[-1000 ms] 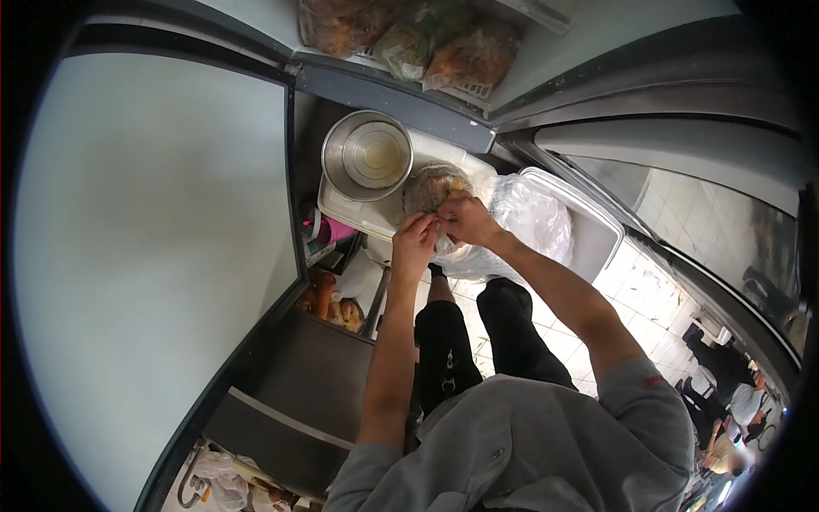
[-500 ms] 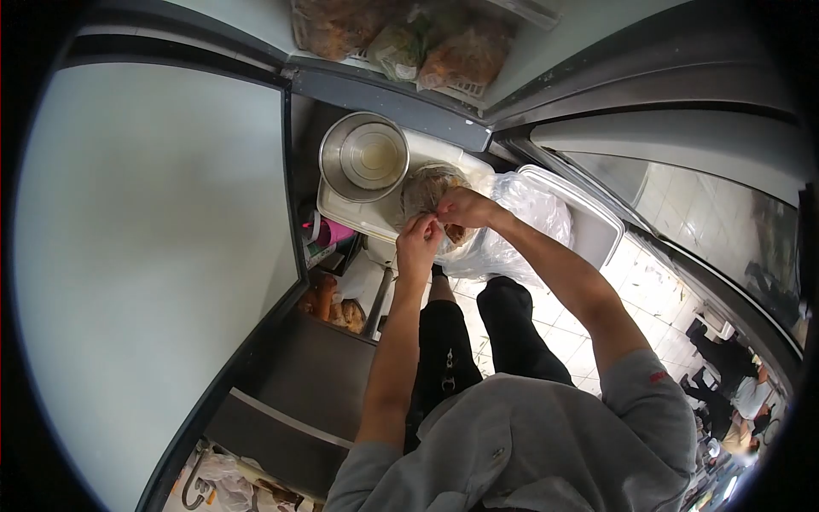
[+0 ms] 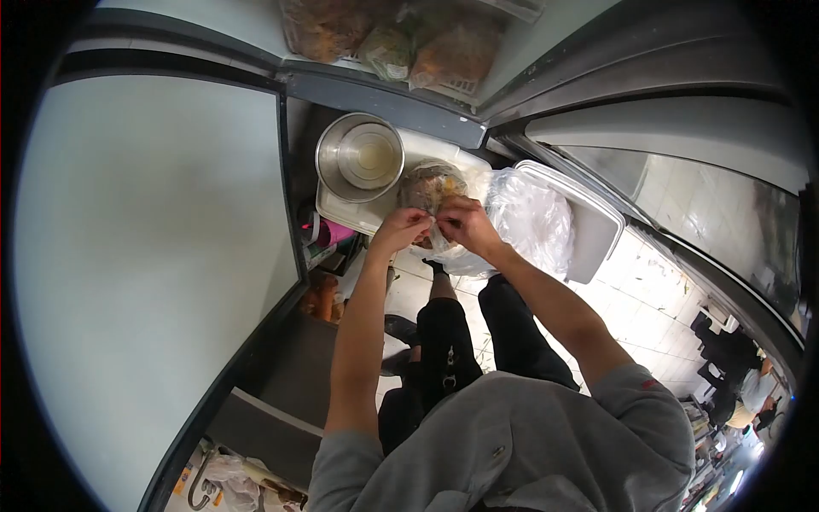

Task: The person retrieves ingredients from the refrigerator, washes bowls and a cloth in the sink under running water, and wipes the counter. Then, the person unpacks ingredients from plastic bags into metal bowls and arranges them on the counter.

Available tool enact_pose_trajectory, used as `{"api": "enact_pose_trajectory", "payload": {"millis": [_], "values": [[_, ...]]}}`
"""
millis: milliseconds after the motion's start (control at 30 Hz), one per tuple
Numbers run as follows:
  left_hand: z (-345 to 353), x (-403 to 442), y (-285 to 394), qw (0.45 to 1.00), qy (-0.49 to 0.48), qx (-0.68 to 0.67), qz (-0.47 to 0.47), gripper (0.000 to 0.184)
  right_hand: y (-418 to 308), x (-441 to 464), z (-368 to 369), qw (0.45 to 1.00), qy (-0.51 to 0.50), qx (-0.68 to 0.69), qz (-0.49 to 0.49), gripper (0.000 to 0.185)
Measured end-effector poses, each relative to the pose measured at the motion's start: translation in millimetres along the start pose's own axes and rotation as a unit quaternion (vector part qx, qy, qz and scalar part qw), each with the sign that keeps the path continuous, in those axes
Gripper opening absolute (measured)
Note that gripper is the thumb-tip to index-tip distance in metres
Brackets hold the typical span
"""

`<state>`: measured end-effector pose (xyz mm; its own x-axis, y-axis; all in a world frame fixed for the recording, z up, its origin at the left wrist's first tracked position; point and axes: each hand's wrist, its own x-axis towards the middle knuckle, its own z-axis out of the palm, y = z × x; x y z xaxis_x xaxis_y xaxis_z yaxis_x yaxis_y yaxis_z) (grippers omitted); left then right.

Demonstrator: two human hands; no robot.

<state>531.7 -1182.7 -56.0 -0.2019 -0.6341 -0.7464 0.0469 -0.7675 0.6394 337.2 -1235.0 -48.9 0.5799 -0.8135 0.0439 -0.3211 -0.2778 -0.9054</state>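
Note:
A clear plastic bag of food (image 3: 433, 181) rests on a white lid or tray (image 3: 412, 147), its contents brown with some yellow. My left hand (image 3: 403, 229) pinches the gathered plastic at the bag's near side. Close beside it, my right hand (image 3: 463, 222) grips the same plastic with curled fingers, the fingertips of both hands nearly touching. A round metal pot (image 3: 329, 145) stands to the left of the bag. Crumpled clear plastic (image 3: 531, 218) lies to the right, partly inside a white bin (image 3: 593, 243).
An open fridge door (image 3: 153, 256) fills the left side. Bagged food (image 3: 456, 53) sits on a fridge shelf at the top. Another door (image 3: 674, 136) stands at the right. A pink container (image 3: 336, 231) is left of my hands. People (image 3: 751, 392) are far off at lower right.
My left hand has shifted a little left and its forearm has swung left. My right hand has moved slightly down. Both hands still hold the bag's plastic, and a foot now shows beside my left forearm.

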Motion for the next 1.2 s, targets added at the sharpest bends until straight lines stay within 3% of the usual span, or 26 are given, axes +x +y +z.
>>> {"api": "enact_pose_trajectory", "payload": {"millis": [67,200,300,400,467,600,800,1033,1133,1200], "values": [[-2.1,2.1,-1.4,1.000,-0.004,-0.009,-0.009,0.020,-8.7,-13.1,5.6,0.991,0.075,-0.108,-0.010,0.014],[-1.9,7.2,-5.3,0.999,-0.009,-0.033,-0.023,0.019,-22.6,-20.4,11.4,0.985,0.075,-0.144,0.063,0.014],[-4.8,6.9,-11.4,0.998,-0.008,-0.060,-0.016,0.018,-18.9,-22.8,27.7,0.983,0.111,-0.065,0.130,0.013],[-1.5,5.0,-12.1,0.997,0.001,-0.079,-0.016,0.018,-44.4,-16.5,27.9,0.948,0.153,0.013,0.280,0.017],[1.0,1.7,-13.9,0.995,0.014,-0.093,-0.016,0.019,-49.4,-12.5,27.8,0.936,0.139,0.018,0.322,0.020],[4.1,-0.8,-11.0,0.995,0.033,-0.098,-0.015,0.021,-51.3,-12.3,34.5,0.915,0.151,0.026,0.374,0.021],[5.5,-5.5,-3.4,0.996,0.015,-0.091,-0.015,0.023,-29.5,-24.2,64.2,0.853,0.235,0.140,0.444,0.020],[-2.2,1.9,-6.3,0.999,0.004,-0.028,0.031,0.021,-43.9,-8.0,50.9,0.903,0.208,0.033,0.375,0.019],[4.0,2.8,-10.6,0.992,0.051,-0.104,0.046,0.018,-43.8,-12.5,50.7,0.921,0.213,0.004,0.327,0.017],[7.4,2.5,-5.9,0.988,0.100,0.081,0.084,0.017,-42.2,-16.4,50.4,0.919,0.212,-0.004,0.331,0.017]]}}
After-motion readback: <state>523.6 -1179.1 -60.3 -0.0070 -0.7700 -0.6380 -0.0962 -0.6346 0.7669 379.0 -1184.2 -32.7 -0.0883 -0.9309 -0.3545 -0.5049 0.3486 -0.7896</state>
